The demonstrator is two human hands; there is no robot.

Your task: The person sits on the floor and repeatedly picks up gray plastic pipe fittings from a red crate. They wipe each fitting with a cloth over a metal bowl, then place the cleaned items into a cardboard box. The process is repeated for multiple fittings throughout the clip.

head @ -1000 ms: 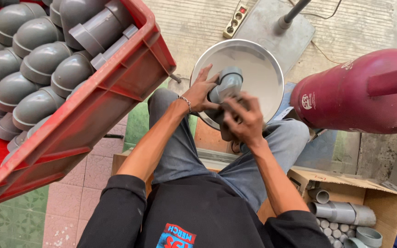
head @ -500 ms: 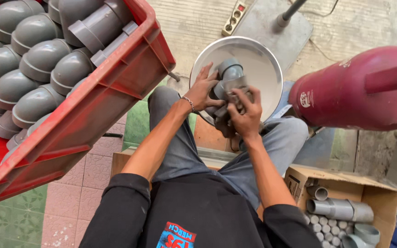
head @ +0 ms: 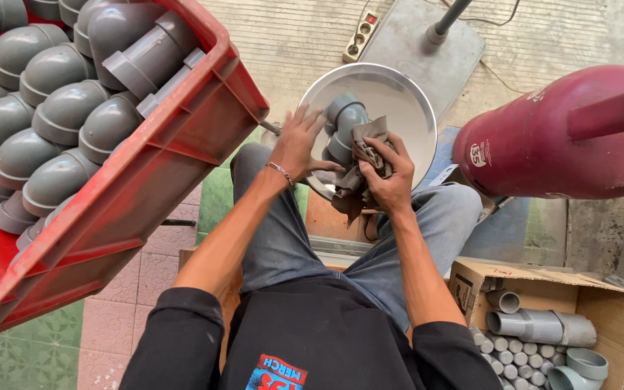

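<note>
My left hand (head: pixel 299 144) grips a grey plastic pipe elbow (head: pixel 344 124) held over a round metal pan (head: pixel 391 94) above my knees. My right hand (head: pixel 386 177) is closed on a brown rag (head: pixel 361 166) and presses it against the elbow's side. Part of the rag hangs down below the fitting. Both forearms reach forward from my black-sleeved lap.
A red crate (head: pixel 160 173) filled with several grey pipe elbows (head: pixel 52 108) tilts at my left. A dark red gas cylinder (head: pixel 565 137) lies at the right. A cardboard box (head: pixel 543 289) of grey pipe pieces sits at lower right. A power strip (head: pixel 361 35) and fan base (head: pixel 427 43) lie beyond the pan.
The elbow has been turned in my left hand, and my right hand with the rag has shifted over its side. The crate and cylinder stay put.
</note>
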